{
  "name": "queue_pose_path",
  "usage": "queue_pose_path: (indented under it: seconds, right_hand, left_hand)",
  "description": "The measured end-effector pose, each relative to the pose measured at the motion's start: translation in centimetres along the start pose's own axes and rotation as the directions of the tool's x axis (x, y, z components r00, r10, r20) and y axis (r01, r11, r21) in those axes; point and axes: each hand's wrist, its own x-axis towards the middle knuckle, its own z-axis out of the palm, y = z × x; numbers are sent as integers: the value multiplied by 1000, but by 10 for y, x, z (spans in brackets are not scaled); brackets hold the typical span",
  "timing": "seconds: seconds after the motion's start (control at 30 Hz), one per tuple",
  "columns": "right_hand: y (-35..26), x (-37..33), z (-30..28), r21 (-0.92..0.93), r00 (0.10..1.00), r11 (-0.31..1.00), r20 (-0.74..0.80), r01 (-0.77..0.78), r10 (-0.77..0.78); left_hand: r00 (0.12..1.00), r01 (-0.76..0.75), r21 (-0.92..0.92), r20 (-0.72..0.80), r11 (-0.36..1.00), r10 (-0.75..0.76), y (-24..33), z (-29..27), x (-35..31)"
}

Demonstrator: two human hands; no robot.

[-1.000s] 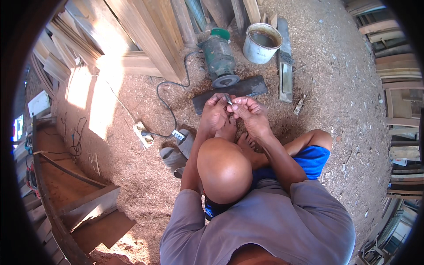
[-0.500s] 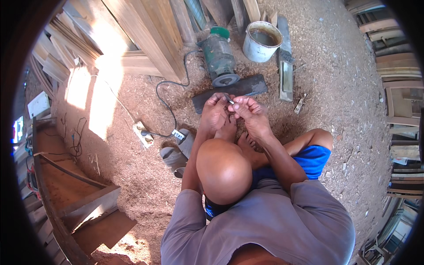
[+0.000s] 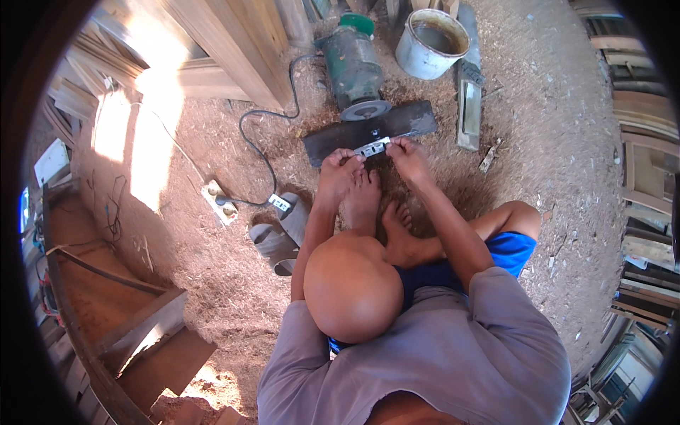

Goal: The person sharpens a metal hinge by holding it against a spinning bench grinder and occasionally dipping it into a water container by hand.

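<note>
Strip (image 3: 372, 147): pale metal, slotted, held between your two hands. In view it crosses the near edge of the dark board (image 3: 418, 119); clearance above it, cannot tell. Its right end lies farther from you than its left.

Left hand (image 3: 338, 173): pinching the strip's left end, thumb and fingers closed on it. Right hand (image 3: 411, 161): pinching the right end, near the tip.

Your left foot (image 3: 362, 204) is planted on the floor (image 3: 538, 127) just below the board's near edge; your right foot (image 3: 401, 232) is beside it, nearer you. Left knee is raised, right leg folded outward.

Grinder (image 3: 352, 67): green, dusty, lying beyond the board, its wheel (image 3: 366, 109) overlapping the board's far edge in view. Right of it, the bucket (image 3: 429, 53), white, stained, containing murky liquid. Right of the board's right corner, a pale block (image 3: 469, 117) on a long dark bar.

Cord (image 3: 248, 145): black, looping left from the grinder to a socket (image 3: 219, 203) on the floor. Sandals (image 3: 275, 239): grey, left of your left forearm.

Shavings cover much of the floor. Planks (image 3: 234, 49) stand at its far left edge; wood pieces (image 3: 641, 117) line its right edge.
</note>
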Motion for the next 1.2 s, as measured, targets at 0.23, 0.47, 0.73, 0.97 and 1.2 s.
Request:
queue_pose_path:
  seconds: [0.23, 0.47, 0.73, 0.97, 1.2]
  right_hand:
    - [23, 38, 15, -113, 1000, 993, 1, -15, 16]
    - [31, 66, 28, -324, 999, 946, 15, 34, -31]
    - [45, 94, 42, -224, 993, 970, 49, -92, 106]
    - [48, 96, 52, -119, 996, 989, 27, -85, 89]
    - [43, 92, 54, -49, 990, 989, 2, -138, 139]
  left_hand:
    - [992, -73, 401, -66, 913, 109, -12, -23, 42]
    - [956, -110, 761, -96, 640, 278, 2, -35, 71]
    - [949, -56, 707, -181, 705, 258, 5, -41, 86]
    - [944, -50, 555, -246, 830, 221, -3, -45, 91]
    - [957, -28, 590, -218, 807, 193, 5, -41, 87]
